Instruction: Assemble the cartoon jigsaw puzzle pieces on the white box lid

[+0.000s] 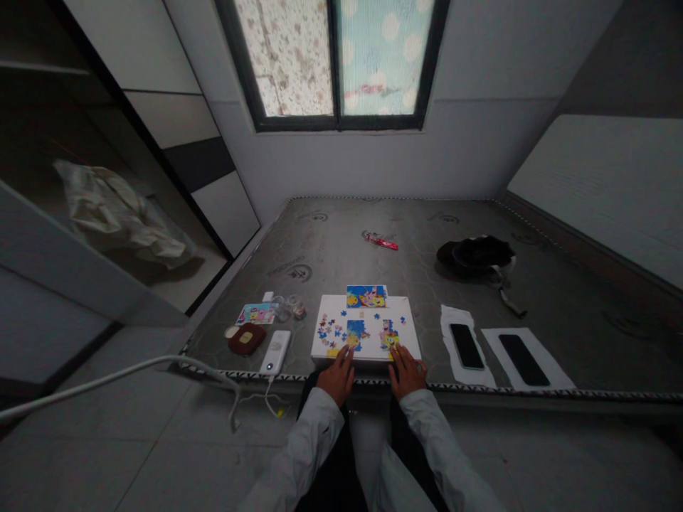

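A white box (331, 304) lies at the front edge of the mattress, with jigsaw pieces (331, 331) scattered over its left side. Two partly joined puzzle sections, a left one (356, 333) and a right one (388, 333), sit on its top, apart from each other. My left hand (337, 378) rests at the box's front edge, fingers stretched out to the bottom of the left section. Fingers spread, my right hand (408, 371) touches the lower end of the right section. Behind them a colourful cartoon picture card (366, 296) lies at the box's far edge.
To the left are a white power bank (276, 353) with a cable, a brown pouch (247, 339), another picture card (257, 313) and small clear containers (295, 308). Two phones (467, 346) lie on white sheets at right. Farther back are a cap (477, 254) and a red item (382, 242).
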